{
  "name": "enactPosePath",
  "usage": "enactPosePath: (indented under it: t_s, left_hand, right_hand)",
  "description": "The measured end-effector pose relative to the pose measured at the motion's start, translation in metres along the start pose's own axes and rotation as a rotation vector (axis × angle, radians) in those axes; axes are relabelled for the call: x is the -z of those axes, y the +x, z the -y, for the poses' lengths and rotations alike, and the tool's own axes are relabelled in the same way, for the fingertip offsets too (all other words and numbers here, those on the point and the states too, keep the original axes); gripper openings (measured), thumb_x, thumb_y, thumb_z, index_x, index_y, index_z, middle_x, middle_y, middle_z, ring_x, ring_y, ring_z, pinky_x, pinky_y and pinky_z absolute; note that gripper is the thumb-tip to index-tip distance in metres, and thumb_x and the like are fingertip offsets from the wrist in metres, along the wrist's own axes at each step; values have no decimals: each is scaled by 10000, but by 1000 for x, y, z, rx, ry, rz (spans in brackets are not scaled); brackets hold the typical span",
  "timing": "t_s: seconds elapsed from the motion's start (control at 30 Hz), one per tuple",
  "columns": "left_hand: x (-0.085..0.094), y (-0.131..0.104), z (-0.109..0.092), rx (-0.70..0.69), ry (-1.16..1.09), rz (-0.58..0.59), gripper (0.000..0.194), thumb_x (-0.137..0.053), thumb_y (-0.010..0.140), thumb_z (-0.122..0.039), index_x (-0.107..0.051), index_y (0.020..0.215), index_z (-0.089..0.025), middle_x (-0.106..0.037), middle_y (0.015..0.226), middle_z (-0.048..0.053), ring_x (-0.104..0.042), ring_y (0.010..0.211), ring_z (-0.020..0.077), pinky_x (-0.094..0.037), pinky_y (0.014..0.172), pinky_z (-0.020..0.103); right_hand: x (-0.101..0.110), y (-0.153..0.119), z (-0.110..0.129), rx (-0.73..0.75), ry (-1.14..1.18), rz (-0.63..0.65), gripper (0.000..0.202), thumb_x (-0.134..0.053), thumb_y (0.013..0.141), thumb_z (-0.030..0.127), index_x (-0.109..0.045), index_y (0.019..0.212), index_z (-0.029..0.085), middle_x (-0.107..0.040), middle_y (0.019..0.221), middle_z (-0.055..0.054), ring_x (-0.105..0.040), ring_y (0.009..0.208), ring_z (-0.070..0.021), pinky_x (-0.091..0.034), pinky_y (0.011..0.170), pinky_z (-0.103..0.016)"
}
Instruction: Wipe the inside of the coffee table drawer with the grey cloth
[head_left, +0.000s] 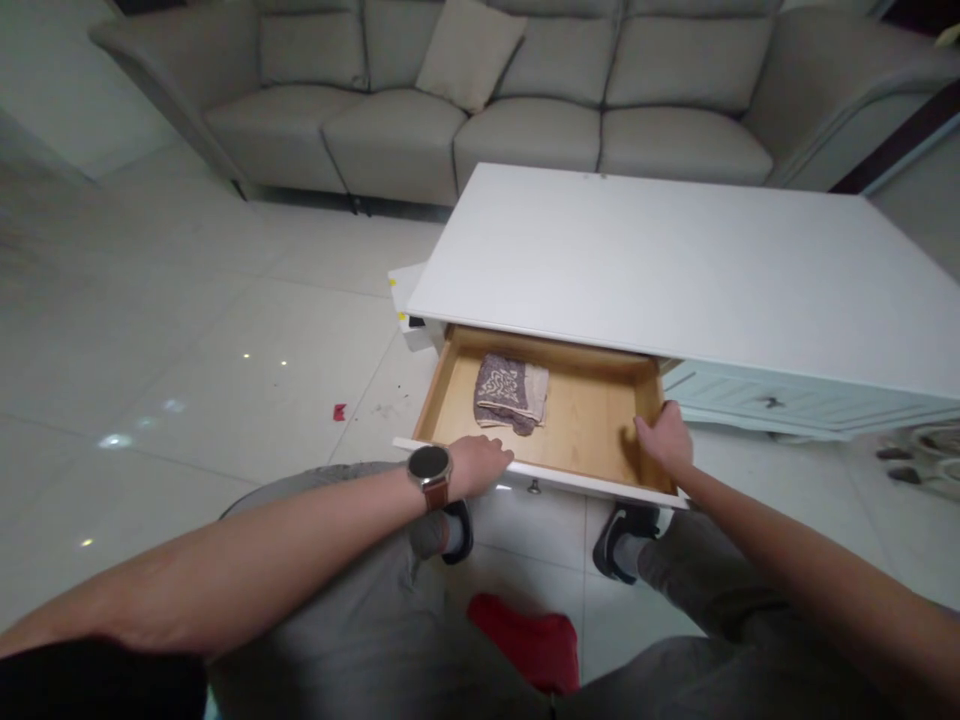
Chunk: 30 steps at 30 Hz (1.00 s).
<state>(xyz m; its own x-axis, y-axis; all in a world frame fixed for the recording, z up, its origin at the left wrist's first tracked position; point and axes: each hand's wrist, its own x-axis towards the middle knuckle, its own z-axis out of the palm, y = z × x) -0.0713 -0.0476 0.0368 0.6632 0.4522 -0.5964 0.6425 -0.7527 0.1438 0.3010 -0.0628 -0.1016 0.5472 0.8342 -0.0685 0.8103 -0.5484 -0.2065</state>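
Observation:
A wooden drawer [592,425] stands pulled out of a white table [675,260]. Inside it, toward the left, lies a folded purple and beige patterned cloth [510,393]. My left hand [480,466], below a wrist with a watch [430,464], grips the drawer's white front edge left of the small knob [534,488]. My right hand [666,438] is at the drawer's right side wall, its thumb over the inner side and its other fingers mostly hidden outside. Neither hand touches the cloth.
A grey sofa [525,140] with a beige cushion [469,50] stands behind the table. White boxes [409,300] lie at the table's left. A red object [529,640] is on the floor between my legs, and a small red scrap [340,412] lies farther left.

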Motion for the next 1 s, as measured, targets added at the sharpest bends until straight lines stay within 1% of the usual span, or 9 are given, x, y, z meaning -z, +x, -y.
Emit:
enactPosePath:
  t_s: [0.07,0.17,0.33,0.4,0.5,0.63,0.77,0.83,1.0]
  left_hand:
    - [0,1,6,-22,-3,7,350,-523,893,-84,-612,1226,-145,-660,1190,173,-656,1096,303,-549,846,400]
    - [-3,3,16,-52,-22,0,356,-589,891,-167,-603,1246,-186,-633,1251,153,-631,1150,292,-543,890,396]
    - [-12,5,34,-12,-92,116,529,-632,867,-291,-532,1386,-254,-608,1329,145,-597,1195,316,-521,933,436]
    - [-15,5,46,18,-113,106,611,-670,832,-339,-512,1421,-286,-577,1392,143,-543,1256,359,-482,984,507]
    - [-20,5,68,109,-142,68,769,-744,748,-433,-471,1462,-341,-438,1549,125,-369,1391,447,-355,1059,651]
    - [-35,6,91,170,-164,106,840,-770,701,-439,-438,1470,-377,-451,1546,115,-303,1435,437,-209,1105,709]
    - [-46,4,91,135,-131,131,663,-682,794,-371,-490,1425,-296,-570,1423,161,-433,1364,378,-117,1115,742]
    - [-45,2,86,164,-117,166,579,-640,835,-364,-533,1387,-226,-590,1383,207,-505,1304,376,-129,1101,761]
    - [-38,0,82,192,-142,245,379,-573,871,-284,-651,1229,-185,-679,1274,196,-616,1185,371,-242,1079,749]
  right_hand:
    - [2,-4,2,78,-44,-113,524,-483,887,477,-436,1279,132,-551,1197,-204,-567,1073,-351,-462,844,-461]
    - [4,-8,22,380,-100,-220,474,-489,883,344,-463,1296,114,-512,1296,-230,-471,1218,-374,-407,974,-511]
    - [-7,-18,116,838,10,133,537,-571,836,347,-511,1332,152,-503,1378,-175,-464,1266,-315,-391,1063,-455]
    - [-17,-24,165,868,12,226,657,-615,824,434,-469,1416,187,-389,1521,-167,-374,1371,-335,-348,1110,-480]
    - [-39,-34,228,784,-91,397,981,-726,702,619,-345,1540,283,-157,1657,-151,-115,1477,-478,-222,1113,-683]
    - [-69,-49,275,748,-154,519,1088,-749,671,643,-235,1588,360,-84,1677,-160,-39,1469,-552,-158,1041,-803]
    - [-84,-55,287,926,-133,473,921,-720,738,550,-311,1551,401,-167,1661,-137,-67,1483,-510,-174,1052,-788]
    - [-83,-49,281,910,-141,467,845,-701,768,484,-350,1532,394,-164,1661,-125,-77,1484,-498,-202,1053,-776]
    - [-60,-8,220,749,-201,401,756,-653,803,278,-394,1511,329,-270,1584,-166,-266,1426,-434,-294,1068,-682]
